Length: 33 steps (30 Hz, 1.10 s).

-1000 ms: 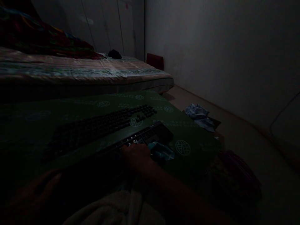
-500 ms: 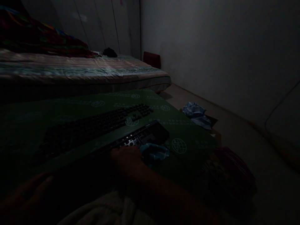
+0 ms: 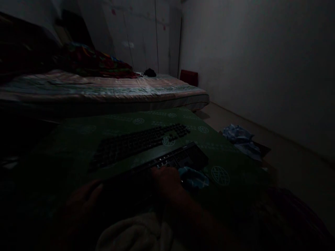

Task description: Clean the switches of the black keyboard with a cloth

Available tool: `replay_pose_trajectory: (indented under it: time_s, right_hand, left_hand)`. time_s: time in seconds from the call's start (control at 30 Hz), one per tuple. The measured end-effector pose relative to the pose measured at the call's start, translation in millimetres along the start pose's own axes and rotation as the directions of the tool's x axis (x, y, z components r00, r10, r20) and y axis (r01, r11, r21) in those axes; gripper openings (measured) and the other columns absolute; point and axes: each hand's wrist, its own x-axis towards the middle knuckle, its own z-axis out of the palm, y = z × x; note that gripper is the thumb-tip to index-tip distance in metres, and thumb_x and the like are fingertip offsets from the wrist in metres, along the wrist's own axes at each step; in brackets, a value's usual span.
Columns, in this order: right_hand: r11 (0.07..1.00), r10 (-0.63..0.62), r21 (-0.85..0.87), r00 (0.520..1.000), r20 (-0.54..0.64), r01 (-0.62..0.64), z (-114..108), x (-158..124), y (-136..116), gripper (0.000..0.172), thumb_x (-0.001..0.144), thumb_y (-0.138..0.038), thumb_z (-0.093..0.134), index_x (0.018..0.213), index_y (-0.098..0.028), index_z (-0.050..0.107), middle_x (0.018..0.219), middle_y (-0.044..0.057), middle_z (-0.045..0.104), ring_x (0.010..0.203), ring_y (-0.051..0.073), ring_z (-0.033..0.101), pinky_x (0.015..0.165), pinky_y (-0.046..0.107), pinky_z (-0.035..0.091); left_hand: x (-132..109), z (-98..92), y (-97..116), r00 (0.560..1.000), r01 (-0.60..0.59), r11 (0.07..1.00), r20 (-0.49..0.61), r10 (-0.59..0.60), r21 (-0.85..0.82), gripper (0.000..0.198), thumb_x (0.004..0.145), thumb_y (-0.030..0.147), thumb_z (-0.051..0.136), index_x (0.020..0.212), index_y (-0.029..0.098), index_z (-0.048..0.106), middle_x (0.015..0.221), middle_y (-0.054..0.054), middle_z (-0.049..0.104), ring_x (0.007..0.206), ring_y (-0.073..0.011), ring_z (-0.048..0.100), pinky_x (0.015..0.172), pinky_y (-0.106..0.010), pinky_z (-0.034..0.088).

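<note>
The room was very dark, and much of the near part of the view was lost in shadow. A green mat (image 3: 78, 146) printed with pale globe marks lay spread on the floor, its far edge running along a low mattress (image 3: 104, 92). On the mat, toward its middle, sat a set of loose black keycaps (image 3: 138, 141) laid out in keyboard rows. Just nearer, toward the mat's right near part, lay the keyboard frame (image 3: 178, 160), its keys off and pale switch plate showing in spots.

The right hand (image 3: 167, 179) rested at the near edge of the keyboard frame, fingers curled and touching it; whether it gripped anything could not be told in the gloom. Just beside that hand, on its right and on the mat, lay a crumpled blue cloth (image 3: 193, 177), touching or nearly touching the fingers.

The left hand (image 3: 83, 205) lay at the mat's near edge, left of the frame, fingers loosely spread and apparently empty, though it was too dark to be sure. A pale towel (image 3: 136, 233) lay bunched between the 2 forearms.

Off the mat's right edge, on the bare floor near the wall, sat a heap of bluish fabric (image 3: 239, 136). A colourful blanket (image 3: 96, 64) was piled on the mattress.
</note>
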Motion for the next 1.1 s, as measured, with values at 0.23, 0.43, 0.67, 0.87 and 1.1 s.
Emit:
replay_pose_trajectory:
  time_s: [0.23, 0.43, 0.67, 0.87, 1.1]
  right_hand:
    - [1.0, 0.015, -0.011, 1.0, 0.011, -0.015, 4, -2, -4, 0.023, 0.084, -0.014, 0.043, 0.099, -0.016, 0.061, 0.094, 0.015, 0.069, 0.082, 0.023, 0.068, 0.065, 0.033, 0.052]
    - [0.996, 0.007, -0.086, 0.998, 0.058, -0.002, 4, -14, 4, 0.021, 0.084, -0.016, 0.044, 0.098, -0.019, 0.061, 0.092, 0.012, 0.069, 0.081, 0.023, 0.068, 0.064, 0.03, 0.05]
    - [0.99, 0.004, -0.138, 0.997, 0.072, 0.006, 10, -20, 9, 0.023, 0.086, -0.018, 0.039, 0.098, -0.021, 0.059, 0.089, 0.009, 0.069, 0.078, 0.023, 0.068, 0.061, 0.031, 0.048]
    - [0.976, 0.01, -0.218, 0.994, 0.105, 0.013, 6, -16, 7, 0.025, 0.086, -0.017, 0.038, 0.102, -0.02, 0.057, 0.091, 0.011, 0.068, 0.08, 0.023, 0.068, 0.061, 0.03, 0.046]
    - [0.965, -0.005, -0.259, 0.993, 0.121, 0.037, 8, -21, 14, 0.023, 0.089, -0.022, 0.038, 0.102, -0.022, 0.057, 0.089, 0.008, 0.068, 0.078, 0.022, 0.068, 0.057, 0.027, 0.043]
  left_hand:
    - [-8, -6.2, 11, 0.976, 0.198, 0.976, 0.11, -0.189, -0.085, 0.04, 0.07, 0.046, 0.04, 0.091, 0.019, 0.061, 0.111, -0.011, 0.064, 0.1, -0.0302, 0.06, 0.089, -0.047, 0.047]
    - [-9, 2.3, 1, 0.995, 0.071, 0.993, 0.072, -0.064, -0.091, 0.042, 0.07, 0.046, 0.042, 0.092, 0.017, 0.063, 0.109, -0.011, 0.065, 0.101, -0.0296, 0.059, 0.089, -0.044, 0.048]
    - [-13, 10.6, -10, 0.999, -0.04, 0.993, -0.011, 0.039, -0.115, 0.042, 0.071, 0.048, 0.041, 0.091, 0.019, 0.064, 0.103, -0.008, 0.067, 0.098, -0.0248, 0.06, 0.09, -0.039, 0.047]
    - [-17, 13.5, -8, 0.998, -0.059, 0.991, -0.027, 0.056, -0.119, 0.041, 0.074, 0.045, 0.039, 0.093, 0.019, 0.064, 0.103, -0.008, 0.067, 0.099, -0.0237, 0.059, 0.09, -0.038, 0.046]
    - [-19, 14.5, -5, 0.996, -0.086, 0.99, -0.028, 0.083, -0.111, 0.036, 0.077, 0.04, 0.04, 0.094, 0.018, 0.063, 0.105, -0.008, 0.067, 0.1, -0.0233, 0.058, 0.091, -0.038, 0.045]
